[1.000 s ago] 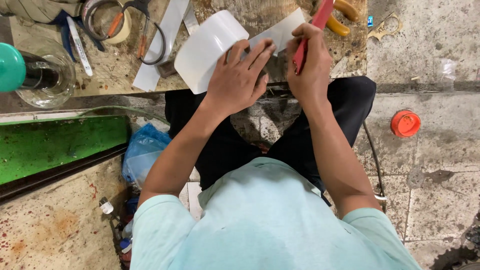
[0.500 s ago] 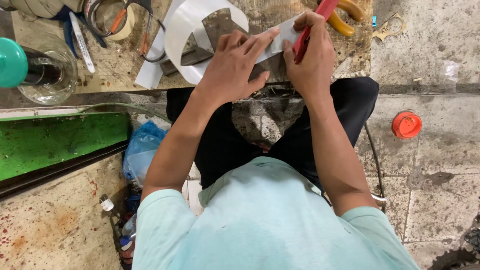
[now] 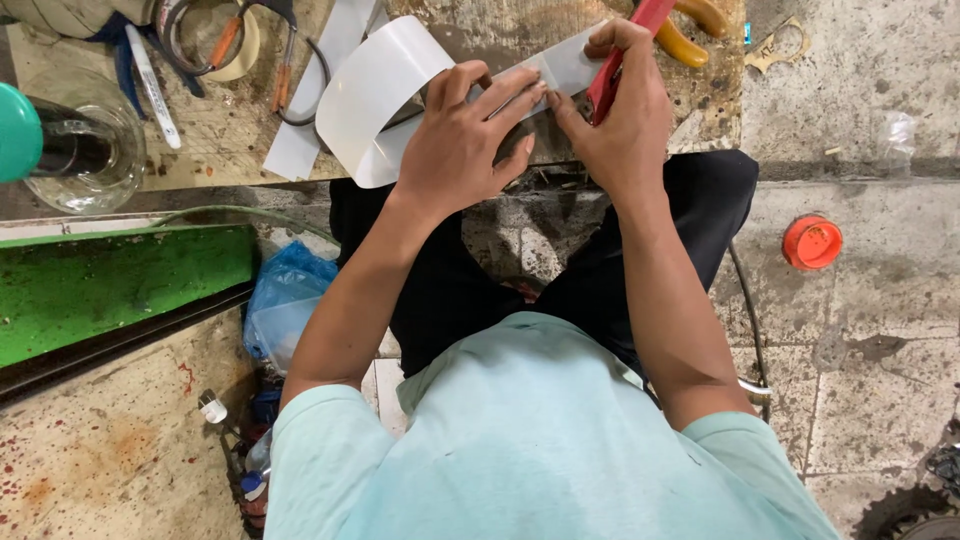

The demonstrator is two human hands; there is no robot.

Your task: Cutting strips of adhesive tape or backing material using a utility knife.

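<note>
A long white strip (image 3: pixel 375 85) curls up in a loop on the worn wooden board (image 3: pixel 470 40) in front of my knees. My left hand (image 3: pixel 470 135) presses flat on the strip with its fingers spread. My right hand (image 3: pixel 615 110) grips a red-handled tool (image 3: pixel 625 50) whose tip meets the strip's right end. The tool's working end is hidden behind my fingers.
Yellow-handled pliers (image 3: pixel 690 30) lie at the board's far right. Scissors (image 3: pixel 285 60), a tape roll (image 3: pixel 225 45) and a pen (image 3: pixel 150 85) lie at the left, beside a glass jar (image 3: pixel 85 145) with a teal lid (image 3: pixel 18 130). A green panel (image 3: pixel 110 285), a blue bag (image 3: pixel 285 300) and an orange cap (image 3: pixel 812 242) sit on the floor.
The strip's loop has curled further left and stands taller. My left hand has slid along the strip, and my right hand with the red tool has stayed at its right end.
</note>
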